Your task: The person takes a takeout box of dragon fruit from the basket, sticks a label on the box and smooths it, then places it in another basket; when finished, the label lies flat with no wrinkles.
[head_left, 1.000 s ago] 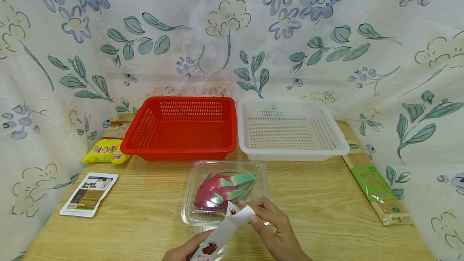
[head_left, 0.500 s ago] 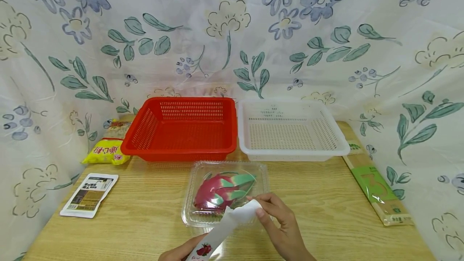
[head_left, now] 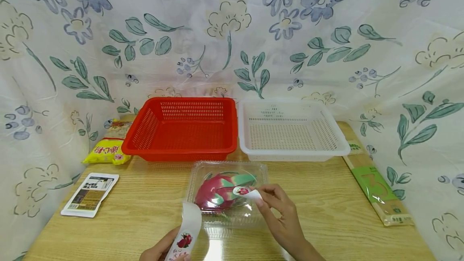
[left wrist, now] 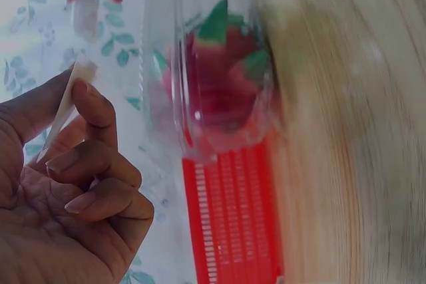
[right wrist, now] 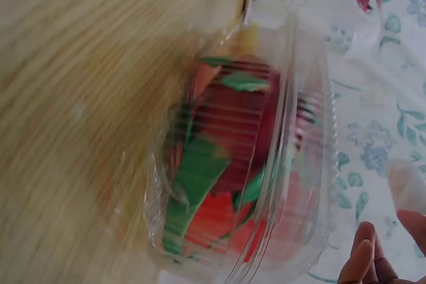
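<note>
A clear plastic clamshell box [head_left: 262, 168] with a pink and green dragon fruit [head_left: 214, 192] inside stands on the wooden table, its lid down. My left hand [head_left: 159, 249] pinches a white strip of stickers [head_left: 190, 220] printed with a red dragon fruit; its free end curls up at the box's front left corner. Between thumb and fingers my right hand [head_left: 280, 216] pinches a single sticker [head_left: 242, 191] by its right end, its printed face up over the lid. In the left wrist view, strip and sticker are apart, with a gap between.
Behind the box stand a red basket [head_left: 181, 154] and a white basket [head_left: 290, 153], side by side. At left lie a yellow bag [head_left: 105, 151] and a white pouch [head_left: 90, 194]. A long green-labelled noodle pack [head_left: 377, 184] lies at right. A floral curtain [head_left: 232, 31] hangs behind.
The sticker has come off the strip. My left hand has moved left and down with the strip, while my right hand has moved slightly up with the sticker, over the lid.
</note>
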